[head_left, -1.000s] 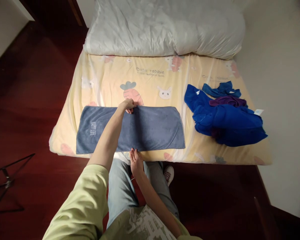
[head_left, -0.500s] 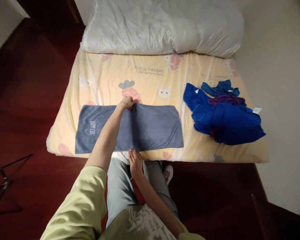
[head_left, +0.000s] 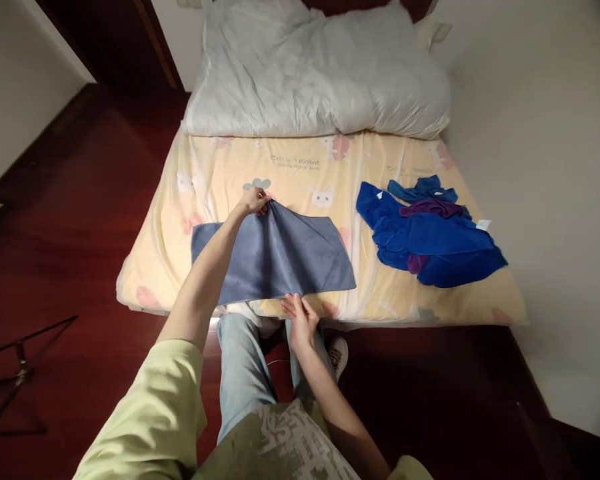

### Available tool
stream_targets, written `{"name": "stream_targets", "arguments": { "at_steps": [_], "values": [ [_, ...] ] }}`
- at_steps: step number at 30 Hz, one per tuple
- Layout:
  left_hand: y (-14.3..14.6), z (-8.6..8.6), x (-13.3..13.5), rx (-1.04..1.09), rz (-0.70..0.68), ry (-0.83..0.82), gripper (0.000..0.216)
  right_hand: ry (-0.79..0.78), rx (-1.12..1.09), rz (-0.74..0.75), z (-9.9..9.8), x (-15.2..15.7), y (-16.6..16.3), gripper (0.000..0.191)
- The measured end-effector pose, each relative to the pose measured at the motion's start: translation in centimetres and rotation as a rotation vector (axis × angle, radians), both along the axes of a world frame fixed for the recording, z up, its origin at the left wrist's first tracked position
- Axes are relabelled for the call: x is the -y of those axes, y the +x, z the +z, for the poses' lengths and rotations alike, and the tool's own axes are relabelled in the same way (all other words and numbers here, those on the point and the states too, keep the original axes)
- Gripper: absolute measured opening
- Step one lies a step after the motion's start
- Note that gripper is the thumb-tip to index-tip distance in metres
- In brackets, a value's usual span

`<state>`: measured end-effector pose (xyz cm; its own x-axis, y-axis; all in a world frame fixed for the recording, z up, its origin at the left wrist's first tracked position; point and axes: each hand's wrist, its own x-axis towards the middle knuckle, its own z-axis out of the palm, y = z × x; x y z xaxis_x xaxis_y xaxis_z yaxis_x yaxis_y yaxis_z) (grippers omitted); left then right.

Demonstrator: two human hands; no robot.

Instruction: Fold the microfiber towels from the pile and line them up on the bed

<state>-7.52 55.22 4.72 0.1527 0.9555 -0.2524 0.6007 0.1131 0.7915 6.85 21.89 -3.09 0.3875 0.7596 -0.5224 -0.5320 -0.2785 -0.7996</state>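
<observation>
A blue-grey towel (head_left: 300,257) lies lengthwise along the near side of the bed. At its far edge, my left hand (head_left: 255,200) pinches the cloth near the middle and holds it slightly raised. Creases run from that pinch toward the near edge, where my right hand (head_left: 300,320) grips the hem between its fingertips; the exact hold is partly hidden. My left forearm covers part of the towel's left end.
A heap of blue and purple cloths (head_left: 433,233) with white tags lies to the right on the patterned yellow bedsheet (head_left: 220,167). Behind is a rolled white quilt (head_left: 320,73). A black metal stand (head_left: 23,363) is on the floor at left; a wall (head_left: 545,200) borders the right.
My left hand has lifted the towel's far edge, creasing the cloth. My right hand has slid rightward along the near edge. The towel's left end has drawn inward, and the view has shifted.
</observation>
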Motion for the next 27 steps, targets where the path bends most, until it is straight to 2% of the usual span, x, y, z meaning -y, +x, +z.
{"name": "stream_targets", "arguments": {
  "at_steps": [5, 8, 11, 15, 18, 23, 27],
  "values": [
    [-2.2, 7.8, 3.9, 0.282, 0.077, 0.088, 0.022, 0.198, 0.217, -0.026, 6.9, -1.6, 8.0, 0.045],
    [-4.0, 12.1, 7.9, 0.417, 0.092, 0.155, 0.028, 0.357, 0.322, 0.030, 11.8, -3.5, 12.5, 0.045],
    [-5.8, 15.2, 12.6, 0.548, 0.093, 0.255, 0.035, 0.544, 0.435, 0.067, 17.1, -5.8, 15.5, 0.047],
    [-6.9, 17.4, 18.5, 0.588, 0.200, 0.384, 0.041, 0.674, 0.504, 0.137, 22.9, -7.8, 17.3, 0.048],
    [-6.8, 18.4, 21.9, 0.530, 0.337, 0.455, 0.038, 0.663, 0.501, 0.177, 25.6, -8.2, 17.9, 0.046],
    [-6.3, 20.2, 25.9, 0.542, 0.461, 0.450, 0.032, 0.551, 0.457, 0.270, 27.8, -7.0, 18.9, 0.038],
    [-6.7, 21.1, 28.5, 0.597, 0.376, 0.342, 0.033, 0.457, 0.382, 0.366, 28.7, -5.2, 20.2, 0.028]
  ]
}}
